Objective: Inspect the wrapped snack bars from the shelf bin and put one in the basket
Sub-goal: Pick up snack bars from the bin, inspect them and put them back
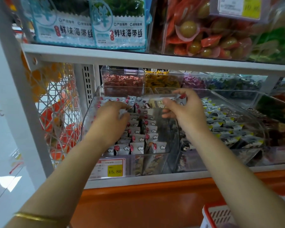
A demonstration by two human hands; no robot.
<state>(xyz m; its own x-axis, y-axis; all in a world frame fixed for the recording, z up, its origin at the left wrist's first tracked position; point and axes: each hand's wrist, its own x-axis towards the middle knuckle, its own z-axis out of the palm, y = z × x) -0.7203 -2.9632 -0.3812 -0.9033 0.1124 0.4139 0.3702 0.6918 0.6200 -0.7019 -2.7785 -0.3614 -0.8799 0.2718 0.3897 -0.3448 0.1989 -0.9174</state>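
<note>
A clear plastic shelf bin [89, 112] holds several rows of wrapped snack bars [139, 139], white wrappers with red and cloud prints. My right hand [184, 111] pinches one wrapped snack bar [161, 101] and holds it sideways above the back of the bin. My left hand [112, 119] reaches down into the bin's left side, its fingers curled among the bars there; what they hold is hidden. A red and white basket [215, 216] shows at the bottom right corner, below my right forearm.
A price tag [111, 167] reading 15.80 sits on the bin's front. A second clear bin [229, 129] of dark-wrapped snacks stands to the right. Small bins of candies [123, 81] line the back. The upper shelf [155, 59] overhangs close above. An orange ledge [146, 195] runs below.
</note>
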